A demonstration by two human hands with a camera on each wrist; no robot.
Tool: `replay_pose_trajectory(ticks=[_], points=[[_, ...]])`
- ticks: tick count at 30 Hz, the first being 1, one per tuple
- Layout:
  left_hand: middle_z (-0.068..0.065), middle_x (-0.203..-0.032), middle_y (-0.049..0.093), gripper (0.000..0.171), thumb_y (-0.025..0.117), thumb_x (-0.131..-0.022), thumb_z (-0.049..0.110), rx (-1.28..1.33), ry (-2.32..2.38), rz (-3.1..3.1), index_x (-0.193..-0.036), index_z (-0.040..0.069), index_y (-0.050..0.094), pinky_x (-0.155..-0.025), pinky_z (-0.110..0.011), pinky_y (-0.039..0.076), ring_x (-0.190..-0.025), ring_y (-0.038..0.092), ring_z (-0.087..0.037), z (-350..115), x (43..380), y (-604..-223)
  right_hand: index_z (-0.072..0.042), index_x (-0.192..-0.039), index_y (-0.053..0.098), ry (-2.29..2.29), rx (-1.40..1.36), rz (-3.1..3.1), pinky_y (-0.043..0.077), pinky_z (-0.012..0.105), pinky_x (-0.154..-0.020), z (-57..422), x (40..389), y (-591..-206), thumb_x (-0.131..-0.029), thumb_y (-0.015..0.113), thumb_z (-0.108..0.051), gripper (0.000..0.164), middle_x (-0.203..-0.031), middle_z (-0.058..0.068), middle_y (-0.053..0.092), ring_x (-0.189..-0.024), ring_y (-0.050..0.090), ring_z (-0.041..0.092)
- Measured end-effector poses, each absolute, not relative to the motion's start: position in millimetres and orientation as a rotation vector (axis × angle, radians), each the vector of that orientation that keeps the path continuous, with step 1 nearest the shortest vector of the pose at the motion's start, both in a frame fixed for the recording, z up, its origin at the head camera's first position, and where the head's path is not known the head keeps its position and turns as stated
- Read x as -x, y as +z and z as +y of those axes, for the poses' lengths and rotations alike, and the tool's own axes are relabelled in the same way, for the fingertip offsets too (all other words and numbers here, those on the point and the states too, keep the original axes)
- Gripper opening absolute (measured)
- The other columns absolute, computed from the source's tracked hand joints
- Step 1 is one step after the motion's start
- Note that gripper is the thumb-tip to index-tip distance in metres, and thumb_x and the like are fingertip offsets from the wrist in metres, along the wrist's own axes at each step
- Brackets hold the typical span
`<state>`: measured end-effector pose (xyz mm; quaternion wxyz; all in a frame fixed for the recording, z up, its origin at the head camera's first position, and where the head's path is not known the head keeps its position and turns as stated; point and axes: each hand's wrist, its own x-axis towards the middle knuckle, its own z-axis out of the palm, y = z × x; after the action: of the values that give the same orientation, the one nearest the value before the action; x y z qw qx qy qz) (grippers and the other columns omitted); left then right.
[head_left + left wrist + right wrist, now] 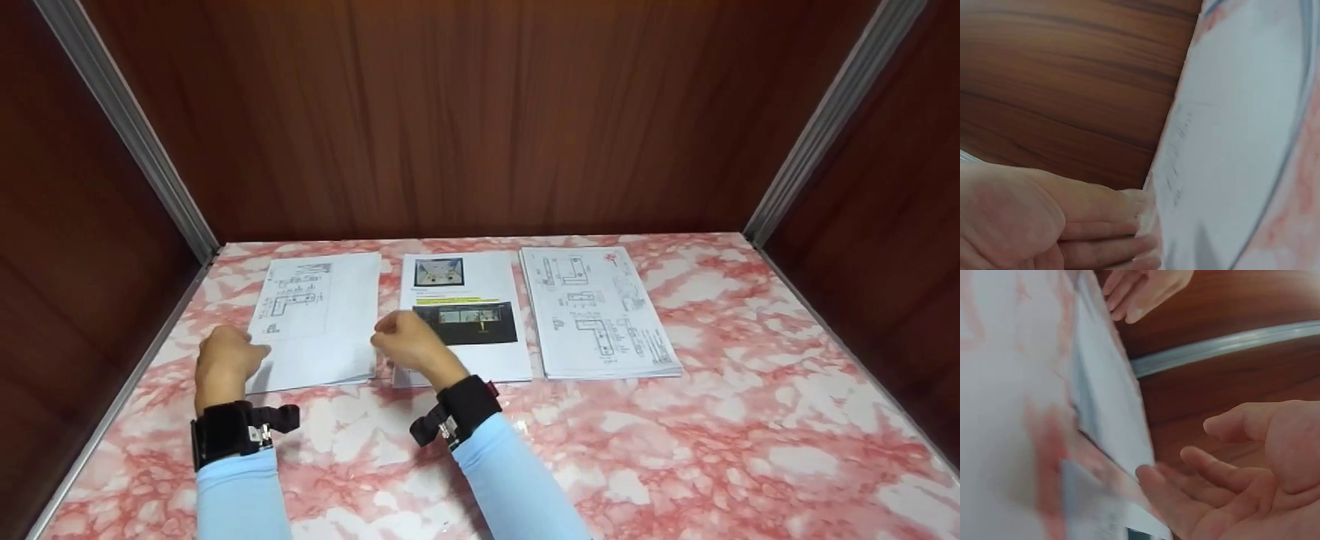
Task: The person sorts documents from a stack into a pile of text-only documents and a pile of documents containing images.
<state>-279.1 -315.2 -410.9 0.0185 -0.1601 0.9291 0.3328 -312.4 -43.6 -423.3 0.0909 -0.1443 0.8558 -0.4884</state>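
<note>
Right hand (411, 343) hides part of the middle paper stack (474, 319) (left edge).

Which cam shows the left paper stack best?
Head: the left paper stack shows almost whole, its printed drawing clearest. Left wrist shows it slanted, drawing faint; right wrist shows it blurred, no drawing discernible.

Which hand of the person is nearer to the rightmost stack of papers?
Right. The right hand is left of the rightmost stack, by the middle stack; the left hand is farther left, by the left stack.
</note>
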Motion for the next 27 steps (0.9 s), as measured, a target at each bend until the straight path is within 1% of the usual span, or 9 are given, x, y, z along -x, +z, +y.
replay_pose_trajectory(ticks=[2, 4, 6, 9, 12, 16, 19, 23, 27], points=[[-0.040, -0.124, 0.058, 0.048, 0.061, -0.094, 0.014, 0.553, 1.031, 2.861, -0.127, -0.021, 0.054, -0.097, -0.059, 0.047, -0.107, 0.057, -0.049, -318, 277, -416, 0.003, -0.124, 0.068, -1.439, 0.396, 2.504, 0.053, 0.036, -0.096, -47, 310, -429, -0.095, 0.065, -0.015, 0.035, -0.121, 0.017, 0.069, -0.108, 0.065, 0.024], [-0.036, -0.111, 0.060, 0.042, 0.061, -0.092, 0.013, 0.596, 1.038, 2.855, -0.117, -0.021, 0.055, -0.090, -0.057, 0.049, -0.097, 0.056, -0.045, -320, 275, -419, 0.004, -0.129, 0.065, -1.461, 0.358, 2.452, 0.052, 0.038, -0.099, -49, 308, -432, -0.095, 0.065, -0.016, 0.040, -0.126, 0.018, 0.066, -0.109, 0.063, 0.024], [-0.032, -0.106, 0.060, 0.038, 0.062, -0.091, 0.012, 0.616, 1.072, 2.849, -0.112, -0.019, 0.056, -0.088, -0.056, 0.049, -0.094, 0.056, -0.044, -322, 273, -420, 0.005, -0.134, 0.061, -1.510, 0.310, 2.377, 0.052, 0.036, -0.095, -51, 306, -434, -0.096, 0.066, -0.016, 0.044, -0.128, 0.017, 0.064, -0.097, 0.064, 0.022], [-0.032, -0.107, 0.060, 0.038, 0.064, -0.091, 0.013, 0.623, 1.118, 2.838, -0.112, -0.017, 0.056, -0.089, -0.056, 0.049, -0.096, 0.056, -0.044, -322, 272, -420, 0.004, -0.137, 0.057, -1.588, 0.253, 2.294, 0.053, 0.032, -0.086, -53, 305, -436, -0.097, 0.065, -0.014, 0.046, -0.130, 0.015, 0.060, -0.076, 0.060, 0.016], [-0.033, -0.112, 0.060, 0.038, 0.066, -0.091, 0.014, 0.652, 1.137, 2.825, -0.113, -0.015, 0.058, -0.091, -0.056, 0.049, -0.100, 0.057, -0.045, -321, 272, -417, 0.004, -0.139, 0.055, -1.645, 0.215, 2.242, 0.053, 0.033, -0.079, -56, 304, -436, -0.097, 0.065, -0.011, 0.047, -0.131, 0.014, 0.058, -0.067, 0.058, 0.016], [-0.038, -0.121, 0.059, 0.042, 0.066, -0.091, 0.014, 0.697, 1.107, 2.853, -0.119, -0.016, 0.059, -0.096, -0.058, 0.048, -0.108, 0.057, -0.050, -321, 271, -413, 0.007, -0.139, 0.054, -1.735, 0.177, 2.195, 0.058, 0.033, -0.080, -60, 303, -434, -0.094, 0.066, -0.007, 0.048, -0.131, 0.017, 0.058, -0.087, 0.067, 0.023], [-0.039, -0.129, 0.056, 0.049, 0.067, -0.091, 0.015, 0.718, 1.087, 2.866, -0.127, -0.016, 0.057, -0.099, -0.059, 0.047, -0.115, 0.056, -0.053, -320, 272, -410, 0.010, -0.138, 0.053, -1.808, 0.167, 2.131, 0.060, 0.032, -0.085, -60, 303, -433, -0.092, 0.066, -0.004, 0.050, -0.132, 0.020, 0.059, -0.105, 0.069, 0.029], [-0.040, -0.135, 0.053, 0.056, 0.069, -0.089, 0.013, 0.739, 1.160, 2.814, -0.134, -0.016, 0.053, -0.101, -0.056, 0.047, -0.115, 0.055, -0.050, -319, 272, -411, 0.007, -0.137, 0.055, -1.752, 0.155, 2.189, 0.056, 0.034, -0.093, -58, 302, -432, -0.091, 0.068, -0.009, 0.051, -0.128, 0.016, 0.062, -0.110, 0.066, 0.027], [-0.038, -0.129, 0.057, 0.054, 0.072, -0.087, 0.012, 0.761, 1.187, 2.775, -0.130, -0.016, 0.055, -0.095, -0.053, 0.049, -0.107, 0.056, -0.045, -319, 270, -414, 0.004, -0.137, 0.057, -1.615, 0.173, 2.341, 0.049, 0.037, -0.101, -57, 301, -430, -0.093, 0.068, -0.017, 0.050, -0.134, 0.016, 0.062, -0.116, 0.060, 0.025]])
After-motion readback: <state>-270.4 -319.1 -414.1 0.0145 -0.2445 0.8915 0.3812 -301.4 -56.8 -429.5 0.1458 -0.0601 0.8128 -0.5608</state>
